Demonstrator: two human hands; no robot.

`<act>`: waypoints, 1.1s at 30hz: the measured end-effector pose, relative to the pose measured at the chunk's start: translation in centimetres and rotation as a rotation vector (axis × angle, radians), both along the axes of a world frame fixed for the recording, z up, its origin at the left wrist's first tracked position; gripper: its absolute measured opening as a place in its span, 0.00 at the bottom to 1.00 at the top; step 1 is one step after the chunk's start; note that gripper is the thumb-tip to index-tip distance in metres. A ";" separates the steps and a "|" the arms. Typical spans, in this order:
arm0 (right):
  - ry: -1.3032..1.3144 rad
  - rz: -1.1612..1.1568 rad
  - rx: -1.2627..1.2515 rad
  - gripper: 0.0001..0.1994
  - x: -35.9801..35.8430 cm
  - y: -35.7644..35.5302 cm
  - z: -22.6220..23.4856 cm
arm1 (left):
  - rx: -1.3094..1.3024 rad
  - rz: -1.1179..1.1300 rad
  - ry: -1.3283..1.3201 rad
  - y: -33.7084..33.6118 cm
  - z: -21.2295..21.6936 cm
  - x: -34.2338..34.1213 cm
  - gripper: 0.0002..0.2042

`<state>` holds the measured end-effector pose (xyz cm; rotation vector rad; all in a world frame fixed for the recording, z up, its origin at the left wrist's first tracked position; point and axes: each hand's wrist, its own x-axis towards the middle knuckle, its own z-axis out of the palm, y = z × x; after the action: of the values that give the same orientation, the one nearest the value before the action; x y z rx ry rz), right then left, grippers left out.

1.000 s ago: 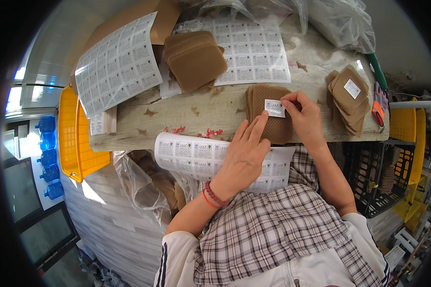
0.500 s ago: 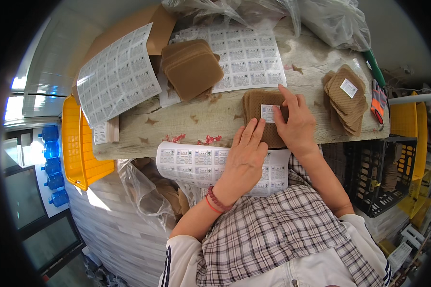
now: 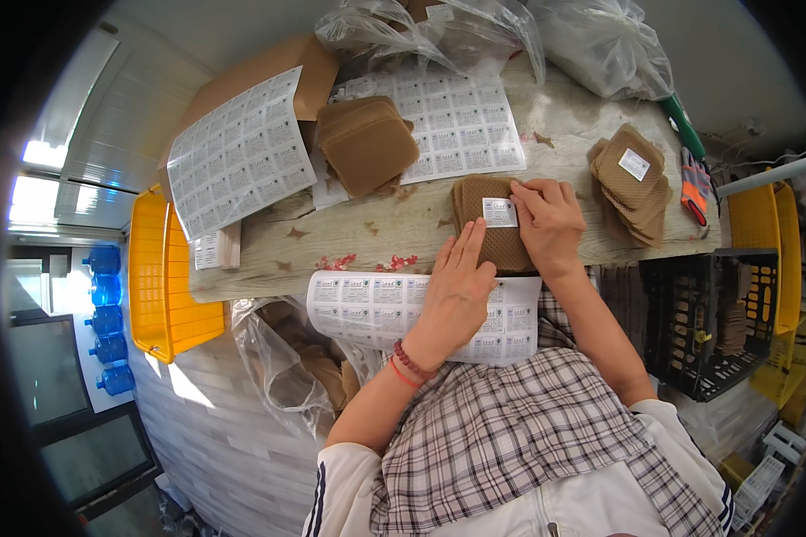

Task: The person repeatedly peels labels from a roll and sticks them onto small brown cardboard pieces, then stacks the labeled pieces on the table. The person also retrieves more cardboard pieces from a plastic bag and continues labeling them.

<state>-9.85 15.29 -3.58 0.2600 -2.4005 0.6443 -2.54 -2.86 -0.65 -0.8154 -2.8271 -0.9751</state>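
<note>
My left hand (image 3: 457, 291) lies flat, fingers straight and open, fingertips pressing the near-left part of the brown pad (image 3: 493, 234); it grips nothing. My right hand (image 3: 546, 224) rests on the pad's right side, fingers bent down onto the small white label (image 3: 500, 212) on top of the pad, pressing rather than pinching. The pad sits on the wooden table (image 3: 376, 237) near its front edge. Just toward me from the pad, a label sheet (image 3: 376, 304) hangs over the table edge, partly under my left hand. Left and beyond the pad: a stack of brown pads (image 3: 367, 143). Right of the pad: a labelled pile of pads (image 3: 631, 183). Far left of the pad: a yellow crate (image 3: 166, 268).
</note>
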 end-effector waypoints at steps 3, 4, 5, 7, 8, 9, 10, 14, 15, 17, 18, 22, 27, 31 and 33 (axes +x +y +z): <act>0.081 0.035 0.036 0.08 -0.5 0.1 -0.3 | -0.005 0.001 -0.002 0.1 -0.3 0.0 0.07; 0.114 0.050 0.046 0.08 -0.6 0.2 -0.4 | 0.000 0.005 0.002 0.1 -0.3 0.0 0.06; 0.145 0.101 0.004 0.07 -0.9 0.3 -0.5 | 0.004 0.009 0.004 0.2 -0.2 0.0 0.06; 0.207 0.213 -0.082 0.06 -1.4 0.3 -1.2 | 0.016 0.022 0.010 0.1 -0.3 0.2 0.06; 0.148 0.229 -0.155 0.06 -1.3 0.2 -1.6 | 0.025 0.030 0.014 0.0 -0.5 0.2 0.06; 0.088 0.234 -0.225 0.07 -0.9 0.3 -1.8 | 0.036 0.026 0.015 0.1 -0.5 0.2 0.06; 0.027 0.241 -0.295 0.07 -0.7 0.5 -1.9 | 0.031 0.022 0.016 0.1 -0.6 0.1 0.06; -0.219 0.280 -0.493 0.08 -0.3 1.2 -1.0 | 0.035 0.030 0.012 0.2 -0.9 0.1 0.06; -0.252 0.269 -0.530 0.09 -0.4 1.9 -0.4 | 0.043 0.031 0.012 0.3 -1.0 0.0 0.06; -0.208 0.259 -0.576 0.10 -1.0 3.1 1.0 | 0.016 0.041 0.030 0.0 -1.1 0.0 0.06; -0.127 0.247 -0.583 0.11 -1.4 4.1 2.0 | 0.004 0.040 0.038 0.0 -1.1 0.0 0.06; 0.070 -0.101 -0.284 0.13 -3.7 11.5 6.4 | 0.113 0.114 0.113 0.1 0.1 0.1 0.06; 0.251 -0.448 0.442 0.15 -3.4 15.5 6.9 | 0.202 0.216 0.120 0.6 -0.2 0.4 0.05; -0.007 0.306 0.114 0.14 3.7 6.0 5.3 | 0.215 0.235 0.114 0.6 -0.7 0.9 0.05; -0.149 0.456 0.018 0.14 6.3 3.3 3.7 | 0.223 0.223 0.095 0.8 -0.8 1.1 0.05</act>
<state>-3.58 18.60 0.10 0.8079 -2.5062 0.8690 -1.45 -2.07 -1.41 -0.4966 -2.5966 -1.1544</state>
